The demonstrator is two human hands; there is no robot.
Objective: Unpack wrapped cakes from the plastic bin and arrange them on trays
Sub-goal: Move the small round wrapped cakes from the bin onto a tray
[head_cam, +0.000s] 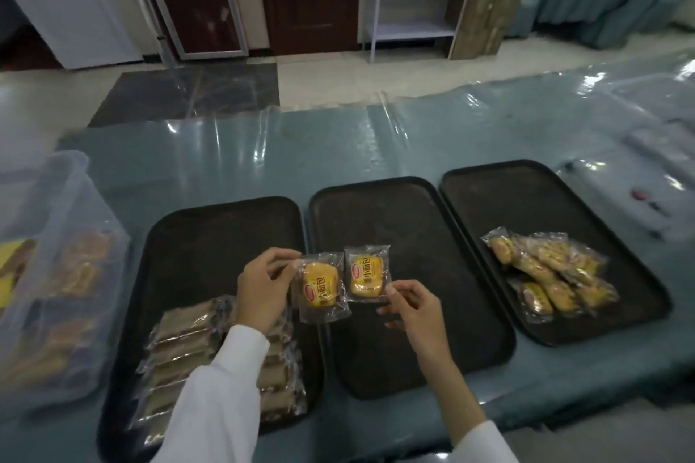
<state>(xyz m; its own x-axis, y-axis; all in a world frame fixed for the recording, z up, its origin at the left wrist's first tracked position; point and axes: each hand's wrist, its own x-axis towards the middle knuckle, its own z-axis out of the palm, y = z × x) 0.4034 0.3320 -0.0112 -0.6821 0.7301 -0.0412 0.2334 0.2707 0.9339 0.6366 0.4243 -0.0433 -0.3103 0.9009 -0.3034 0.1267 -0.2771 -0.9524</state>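
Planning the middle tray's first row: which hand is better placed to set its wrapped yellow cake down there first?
Right, probably. The right hand pinches its clear-wrapped yellow cake already over the bare black middle tray; the left hand's cake hangs over the trays' gap.

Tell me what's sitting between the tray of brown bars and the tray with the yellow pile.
The middle tray, its surface bare in the head view; two wrapped cakes are held above it.

1. The plastic bin (49, 274) is cut off by the left edge; its contents blur behind the cloudy wall.
2. The left sleeve (218, 398) hides part of the brown wrapped cakes (180, 342) on the left tray (210, 233).
3. Small items (647, 203) at far right are too blurred to identify.
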